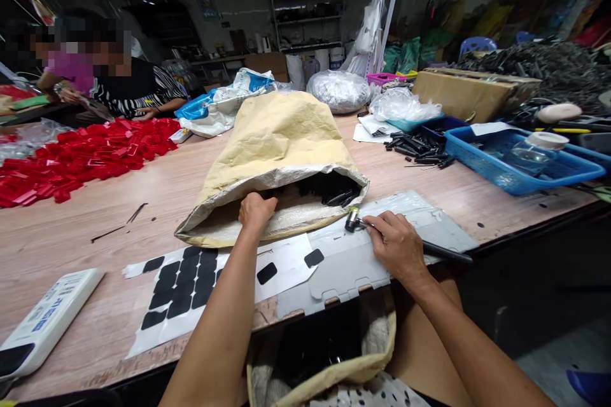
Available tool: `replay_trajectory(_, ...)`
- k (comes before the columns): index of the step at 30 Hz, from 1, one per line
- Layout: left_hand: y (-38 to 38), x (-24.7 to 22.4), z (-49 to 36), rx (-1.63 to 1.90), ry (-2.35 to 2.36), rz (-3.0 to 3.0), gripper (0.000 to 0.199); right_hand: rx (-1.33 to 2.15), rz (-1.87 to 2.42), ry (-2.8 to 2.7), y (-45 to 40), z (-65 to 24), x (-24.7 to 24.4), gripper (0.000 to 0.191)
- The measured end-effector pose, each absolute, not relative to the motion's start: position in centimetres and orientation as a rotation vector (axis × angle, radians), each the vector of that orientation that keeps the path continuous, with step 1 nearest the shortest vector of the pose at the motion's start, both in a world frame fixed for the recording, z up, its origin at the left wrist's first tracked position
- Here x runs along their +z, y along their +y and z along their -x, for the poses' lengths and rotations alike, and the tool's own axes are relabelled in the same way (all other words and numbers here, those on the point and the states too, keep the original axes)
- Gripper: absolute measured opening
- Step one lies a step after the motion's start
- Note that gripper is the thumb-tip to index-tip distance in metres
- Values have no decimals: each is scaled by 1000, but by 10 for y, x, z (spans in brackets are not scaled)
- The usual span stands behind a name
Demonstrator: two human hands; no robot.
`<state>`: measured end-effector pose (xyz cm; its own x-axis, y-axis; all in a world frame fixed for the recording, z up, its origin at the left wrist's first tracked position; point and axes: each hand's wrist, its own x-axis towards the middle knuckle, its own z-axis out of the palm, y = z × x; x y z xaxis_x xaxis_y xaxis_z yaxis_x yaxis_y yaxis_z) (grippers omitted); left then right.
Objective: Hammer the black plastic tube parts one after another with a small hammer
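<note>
A large yellow paper sack (286,133) lies on the table with its mouth facing me and black parts (341,194) inside at the right. My left hand (256,210) is at the sack's mouth, its fingers curled; whether anything is between them is too small to tell. My right hand (394,241) holds a small hammer (353,220) with a yellow-tipped head and black handle, over a grey board (341,261). White sheets with black square pads (179,289) lie beneath and left of my left forearm.
A second open sack (334,378) is at my lap. Red parts (86,156) are heaped left, near people seated behind. A white power strip (52,318) lies front left; a blue basket (520,184) and loose black parts (420,149) are right.
</note>
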<state>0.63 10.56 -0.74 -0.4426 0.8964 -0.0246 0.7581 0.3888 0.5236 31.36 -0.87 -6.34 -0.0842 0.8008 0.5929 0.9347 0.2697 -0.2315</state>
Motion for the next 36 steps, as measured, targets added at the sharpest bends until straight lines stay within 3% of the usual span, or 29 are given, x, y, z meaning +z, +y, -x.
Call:
replay_trajectory(5,64,2,4,647,2197,-1573,15,-286,1563,-1910,-9,-313,-64,22)
replay_trajectory(10,11,2,-5,738,1650,-1834,27,-281,1567,-1909,-9,-313,-65,22)
replay_trajectory(13,-4,-6,-14,631,1500,-1965,18,-279,1569,-1907,-9,-313,-65,22)
replay_trajectory(36,-8,-39,-39,795,1548,-1998,18,-159,1562,-1904,-10,-314,-58,27)
